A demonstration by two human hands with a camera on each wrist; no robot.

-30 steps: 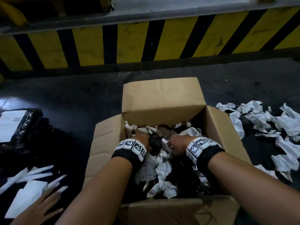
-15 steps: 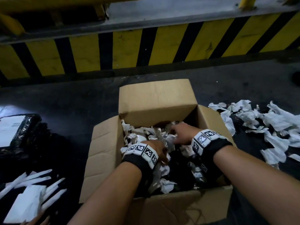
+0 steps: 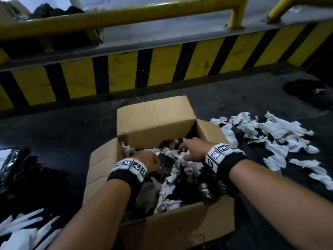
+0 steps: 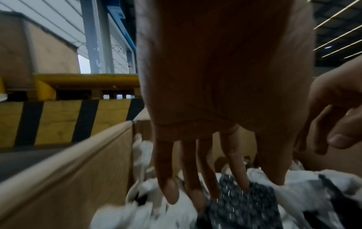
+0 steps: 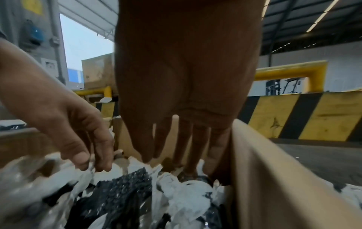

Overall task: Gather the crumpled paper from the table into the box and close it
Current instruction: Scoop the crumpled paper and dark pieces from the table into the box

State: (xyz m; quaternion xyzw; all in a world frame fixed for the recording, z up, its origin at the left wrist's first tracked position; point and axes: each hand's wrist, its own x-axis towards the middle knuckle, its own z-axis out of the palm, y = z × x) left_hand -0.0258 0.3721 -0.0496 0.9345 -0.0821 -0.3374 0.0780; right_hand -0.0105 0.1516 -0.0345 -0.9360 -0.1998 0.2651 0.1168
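Observation:
The open cardboard box (image 3: 155, 118) stands in the middle of the dark table with its flaps spread outward. It is filled with crumpled white paper (image 3: 171, 188) and a black bubble-wrap piece (image 3: 164, 165). Both hands are inside the box. My left hand (image 3: 158, 164) rests its straight fingers (image 4: 168, 190) on the bubble-wrap piece (image 4: 240, 206) and the paper. My right hand (image 3: 182, 148) reaches toward the far wall, its straight fingers (image 5: 182, 147) pushed down into the paper (image 5: 188, 199). Neither hand grips anything. More crumpled paper (image 3: 270, 136) lies in a loose pile right of the box.
A yellow-and-black striped barrier (image 3: 162, 69) with a yellow rail (image 3: 111, 18) runs along the far edge. A black plastic bundle (image 3: 16, 166) lies at the left, with white paper strips (image 3: 27, 230) at the near left. A dark object (image 3: 304, 89) sits at the far right.
Both hands have uncurled and shifted toward the far side of the box, the right one furthest. The head view has tilted up. The other person's hand at the lower left has left the view.

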